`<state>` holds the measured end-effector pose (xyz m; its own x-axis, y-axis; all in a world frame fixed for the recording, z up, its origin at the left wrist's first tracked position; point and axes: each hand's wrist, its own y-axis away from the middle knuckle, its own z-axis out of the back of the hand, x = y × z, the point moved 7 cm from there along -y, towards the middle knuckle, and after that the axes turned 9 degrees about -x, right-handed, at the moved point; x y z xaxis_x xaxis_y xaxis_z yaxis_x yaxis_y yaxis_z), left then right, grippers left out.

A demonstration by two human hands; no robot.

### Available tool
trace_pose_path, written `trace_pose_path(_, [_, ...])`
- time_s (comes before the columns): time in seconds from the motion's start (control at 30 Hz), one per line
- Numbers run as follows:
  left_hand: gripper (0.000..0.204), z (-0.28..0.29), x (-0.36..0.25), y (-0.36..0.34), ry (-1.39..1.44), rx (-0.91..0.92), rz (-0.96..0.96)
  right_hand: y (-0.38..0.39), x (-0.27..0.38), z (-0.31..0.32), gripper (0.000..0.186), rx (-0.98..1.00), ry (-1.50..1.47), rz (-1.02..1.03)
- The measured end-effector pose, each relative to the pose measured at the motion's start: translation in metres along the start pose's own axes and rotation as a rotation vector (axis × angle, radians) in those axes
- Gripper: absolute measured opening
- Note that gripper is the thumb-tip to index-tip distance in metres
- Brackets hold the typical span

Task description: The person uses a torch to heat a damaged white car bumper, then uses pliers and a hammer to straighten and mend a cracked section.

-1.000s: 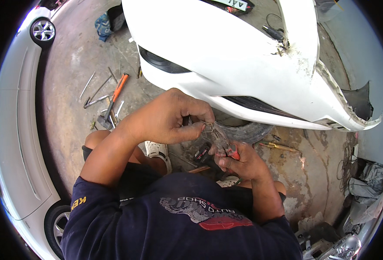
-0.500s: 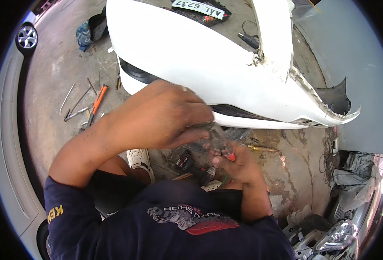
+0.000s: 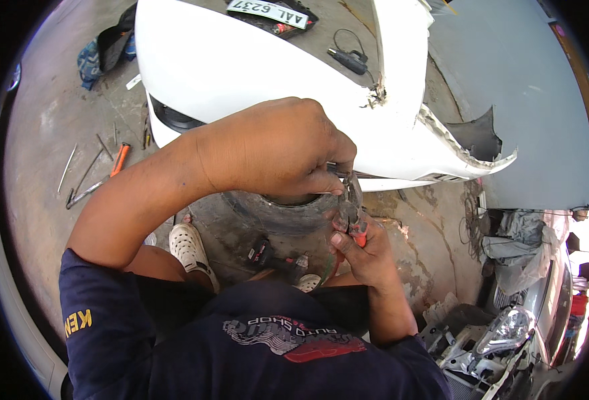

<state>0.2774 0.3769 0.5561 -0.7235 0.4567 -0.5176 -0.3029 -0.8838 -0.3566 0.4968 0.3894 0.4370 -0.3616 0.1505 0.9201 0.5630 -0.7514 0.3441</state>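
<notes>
My right hand [image 3: 368, 250] is closed around red-handled pliers [image 3: 349, 212], their dark jaws pointing up and away from me. Right at the jaws, my left hand [image 3: 308, 150] is closed in a pinch, its palm turned down. What its fingertips hold is small and mostly hidden; a thin light strand shows beside the thumb. Just beyond both hands lies a large white car bumper [image 3: 241, 80], with broken, dirty edges toward the right. Under its near side is a black tyre [image 3: 278, 215].
At left lie an orange-handled tool [image 3: 120, 160] and several metal rods. A cordless power tool [image 3: 260, 253] sits by my feet. Beyond the bumper are a black heat gun [image 3: 349, 61] and a licence plate [image 3: 268, 12]. Headlight parts [image 3: 508, 330] and plastic sheeting [image 3: 518, 243] crowd the right.
The view has swung right, so the bumper and floor tools sit farther left. Both hands remain together at the pliers, which now show more clearly; the left hand has shifted right in the picture.
</notes>
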Motion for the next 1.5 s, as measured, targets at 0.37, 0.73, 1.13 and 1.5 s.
trace_pose_path(0.37, [0.022, 0.014, 0.008, 0.000, 0.024, -0.092, -0.137, 0.000, 0.011, -0.013, 0.029, -0.144, -0.008, 0.142])
trace_pose_path(0.73, [0.027, 0.016, 0.016, -0.009, -0.043, -0.228, -0.223, -0.019, 0.000, -0.021, 0.040, -0.303, 0.086, 0.109])
trace_pose_path(1.13, [0.024, 0.035, 0.035, -0.007, -0.208, -0.152, -0.144, -0.019, -0.081, -0.046, 0.056, 0.239, 0.795, 0.234])
trace_pose_path(1.5, [0.030, 0.040, 0.033, -0.015, -0.031, -0.193, -0.123, -0.043, -0.151, -0.208, 0.069, 0.493, 0.898, 0.401])
